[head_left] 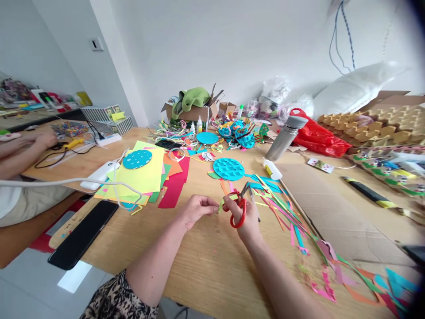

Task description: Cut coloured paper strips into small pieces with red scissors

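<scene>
My right hand (247, 223) is closed around a pair of scissors (238, 218) with red handles; its dark blades point up and away. The fingertips of my left hand (199, 209) pinch one end of a small yellow-green paper piece (221, 205), which reaches across to the fingers of my right hand. Just beyond them lies a round blue disc (228, 169) with a raised lattice pattern. Thin coloured paper strips (282, 201) are scattered to the right of the scissors, and a pen (255, 204) lies close by the blades.
Coloured paper sheets (149, 161) bear a dotted blue oval (137, 159). A black phone (83, 235) lies at the left edge. At right are a cardboard sheet (328, 208), a steel bottle (286, 138) and a cutter (368, 192). Another person's arm (25, 150) rests far left.
</scene>
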Action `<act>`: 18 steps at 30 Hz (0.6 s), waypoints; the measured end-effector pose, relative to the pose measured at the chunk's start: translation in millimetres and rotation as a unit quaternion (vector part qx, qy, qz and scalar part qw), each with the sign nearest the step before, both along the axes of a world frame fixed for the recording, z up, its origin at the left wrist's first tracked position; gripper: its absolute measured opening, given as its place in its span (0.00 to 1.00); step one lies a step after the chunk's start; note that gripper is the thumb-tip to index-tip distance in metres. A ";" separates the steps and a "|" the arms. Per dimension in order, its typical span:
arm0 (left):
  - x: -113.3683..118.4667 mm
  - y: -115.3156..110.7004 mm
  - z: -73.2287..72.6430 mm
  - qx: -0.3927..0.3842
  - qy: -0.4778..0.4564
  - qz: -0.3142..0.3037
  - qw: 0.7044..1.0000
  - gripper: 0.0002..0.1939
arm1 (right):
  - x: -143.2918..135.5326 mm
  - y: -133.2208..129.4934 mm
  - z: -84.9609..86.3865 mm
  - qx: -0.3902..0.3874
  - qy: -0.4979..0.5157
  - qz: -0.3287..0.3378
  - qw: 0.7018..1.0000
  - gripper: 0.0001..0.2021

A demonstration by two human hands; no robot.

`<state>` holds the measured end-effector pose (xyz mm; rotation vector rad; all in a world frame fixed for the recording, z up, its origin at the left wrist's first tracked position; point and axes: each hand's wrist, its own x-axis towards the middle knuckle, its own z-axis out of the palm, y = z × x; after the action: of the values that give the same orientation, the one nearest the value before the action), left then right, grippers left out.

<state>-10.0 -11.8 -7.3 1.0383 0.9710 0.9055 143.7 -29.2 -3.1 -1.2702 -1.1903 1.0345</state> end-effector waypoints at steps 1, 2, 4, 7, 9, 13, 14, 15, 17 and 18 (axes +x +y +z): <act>-0.7 -0.4 0.0 0.003 0.005 -0.016 1.000 0.11 | 0.7 0.4 -0.9 -0.004 0.002 0.002 1.000 0.15; -1.3 -0.7 -0.1 0.003 0.005 -0.027 1.000 0.11 | 1.1 0.6 -1.4 -0.010 0.003 0.005 1.000 0.15; -2.6 -1.1 -0.5 0.006 0.001 -0.037 0.999 0.10 | 1.1 0.6 -1.5 -0.020 0.000 0.014 1.000 0.16; -3.7 -1.0 -1.4 0.007 0.004 -0.045 0.999 0.10 | 0.3 -0.2 0.7 -0.005 -0.003 0.025 1.000 0.16; -4.0 -0.4 -1.9 0.007 0.006 -0.043 0.999 0.10 | -0.5 -0.9 2.9 0.018 -0.002 0.032 0.999 0.17; -4.4 2.1 -1.7 0.001 -0.029 0.010 1.000 0.10 | -3.8 -2.4 4.4 0.030 -0.009 0.068 0.997 0.16; -4.7 2.8 -1.5 -0.003 -0.041 0.028 0.999 0.10 | -5.3 -2.7 4.0 0.021 -0.013 0.088 0.996 0.16; -5.0 3.5 -1.1 -0.007 -0.051 0.045 0.998 0.11 | -7.2 -3.0 3.5 0.006 -0.017 0.108 0.994 0.16; -5.4 4.3 -0.1 -0.014 -0.062 0.064 0.996 0.11 | -11.4 -3.6 2.8 -0.035 -0.028 0.138 0.989 0.17; -5.5 4.5 0.6 -0.018 -0.064 0.068 0.995 0.11 | -13.5 -4.1 3.0 -0.051 -0.027 0.140 0.988 0.18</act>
<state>-15.5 -7.2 -6.7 0.8805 0.9545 1.0501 130.2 -33.3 -0.1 -1.2393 -1.4017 1.2853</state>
